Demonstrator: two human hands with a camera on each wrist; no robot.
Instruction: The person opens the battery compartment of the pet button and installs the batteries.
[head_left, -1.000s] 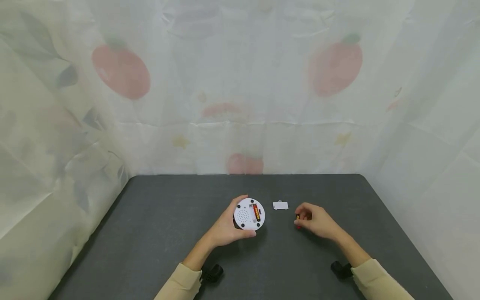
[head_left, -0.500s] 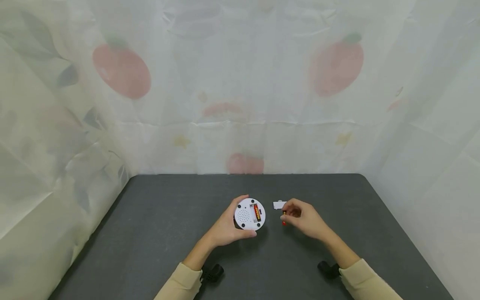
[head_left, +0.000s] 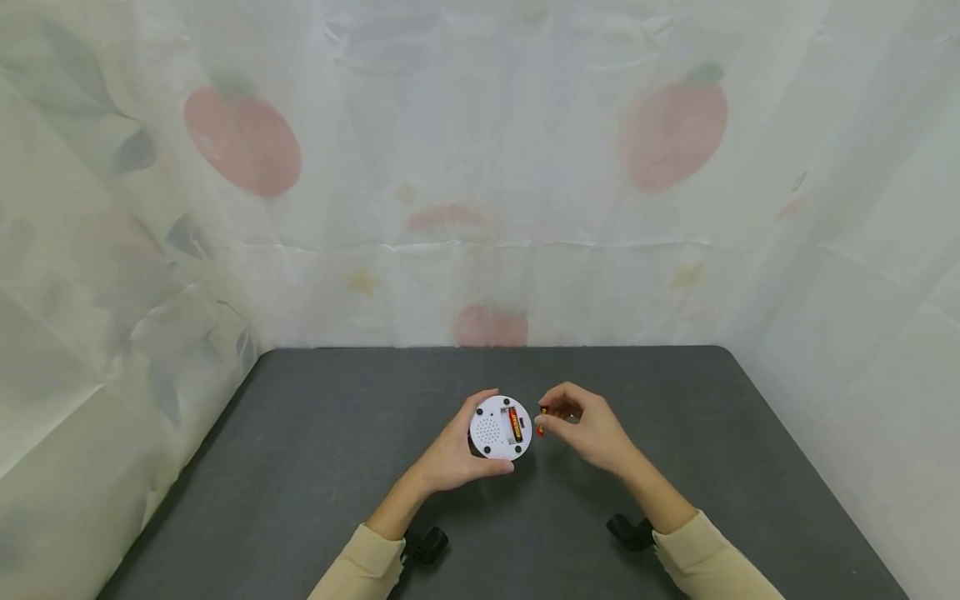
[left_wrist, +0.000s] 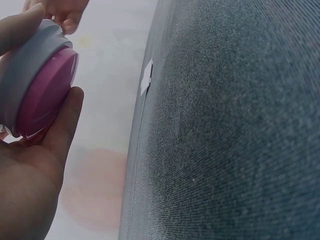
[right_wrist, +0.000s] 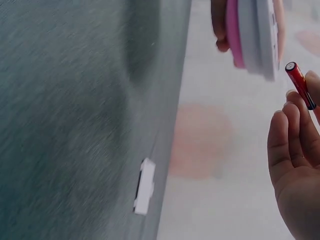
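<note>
On the dark grey felt-covered counter (head_left: 315, 467), the left hand (head_left: 450, 454) cups the rim of a light, rigid round white-and-pink plastic device (head_left: 499, 427), while the right hand (head_left: 588, 429) pinches a small, smooth, slippery red-and-black battery (head_left: 542, 419) just beside its open compartment.

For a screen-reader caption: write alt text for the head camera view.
A left hand holds a round white device above a dark grey table, one battery seated in its open compartment. The right hand pinches a second battery beside the device, before a fruit-printed curtain.
</note>
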